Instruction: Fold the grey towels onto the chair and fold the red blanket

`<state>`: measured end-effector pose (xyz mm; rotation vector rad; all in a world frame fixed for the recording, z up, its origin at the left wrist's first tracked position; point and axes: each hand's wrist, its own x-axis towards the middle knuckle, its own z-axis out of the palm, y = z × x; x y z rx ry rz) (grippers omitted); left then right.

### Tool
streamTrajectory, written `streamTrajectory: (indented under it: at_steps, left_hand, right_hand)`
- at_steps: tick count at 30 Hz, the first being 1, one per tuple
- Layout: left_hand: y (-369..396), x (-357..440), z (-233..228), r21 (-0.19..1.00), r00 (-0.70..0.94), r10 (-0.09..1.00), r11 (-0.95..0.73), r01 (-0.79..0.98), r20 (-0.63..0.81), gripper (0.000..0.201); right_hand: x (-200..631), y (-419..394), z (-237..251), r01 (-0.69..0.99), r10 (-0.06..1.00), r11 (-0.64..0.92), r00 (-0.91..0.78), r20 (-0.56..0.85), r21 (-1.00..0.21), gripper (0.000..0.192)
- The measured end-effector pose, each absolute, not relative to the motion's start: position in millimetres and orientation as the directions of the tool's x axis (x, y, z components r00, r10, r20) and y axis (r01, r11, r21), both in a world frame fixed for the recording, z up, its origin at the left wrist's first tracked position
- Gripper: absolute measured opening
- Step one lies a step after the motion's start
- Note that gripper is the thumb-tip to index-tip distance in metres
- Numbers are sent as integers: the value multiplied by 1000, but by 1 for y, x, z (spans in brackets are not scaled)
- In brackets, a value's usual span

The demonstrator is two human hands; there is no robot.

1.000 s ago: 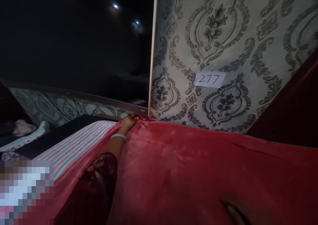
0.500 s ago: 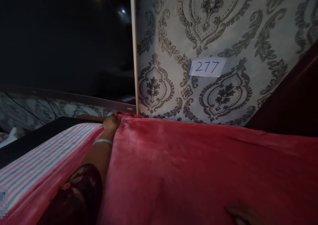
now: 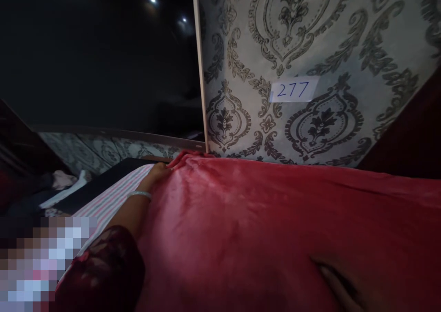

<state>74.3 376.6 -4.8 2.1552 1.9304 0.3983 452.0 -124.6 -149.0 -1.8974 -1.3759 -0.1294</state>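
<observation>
A plush red blanket (image 3: 241, 220) spreads over the raised surface before me, with bunched folds at its far left corner. My left hand (image 3: 159, 172), wearing a bracelet, reaches to that corner with its fingers closed on the blanket's edge; the fingertips are partly hidden in the cloth. Beside my left forearm, a striped sheet (image 3: 115, 190) in white, pink and grey shows past the blanket's edge. Low on the right, my right hand (image 3: 336, 280) lies on the blanket in deep shadow. Its visible fingers look stretched out, and the rest is cut off by the frame.
A large dark glossy screen (image 3: 103, 64) with a pale frame stands at the back left. Behind the blanket is a patterned wall (image 3: 234, 73) bearing a paper label (image 3: 294, 89) marked 277. A dark panel (image 3: 409, 133) slopes down at right. Pale cloth items (image 3: 65, 183) lie at left.
The blanket's left side has been drawn leftward over part of the striped sheet, and its corner shows more folds. My left hand keeps its hold. The view has shifted slightly left.
</observation>
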Motion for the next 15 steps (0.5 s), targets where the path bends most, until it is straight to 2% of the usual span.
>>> streamTrajectory:
  at_steps: [7, 15]
  left_hand:
    - [346, 59, -9, 338, -25, 990, -23, 941, 137, 39]
    - [317, 22, 0, 374, 55, 998, -48, 926, -6, 38]
  right_hand:
    - [444, -111, -126, 814, 735, -74, 434, 520, -576, 39]
    - [444, -111, -112, 782, 804, -82, 418, 423, -618, 47]
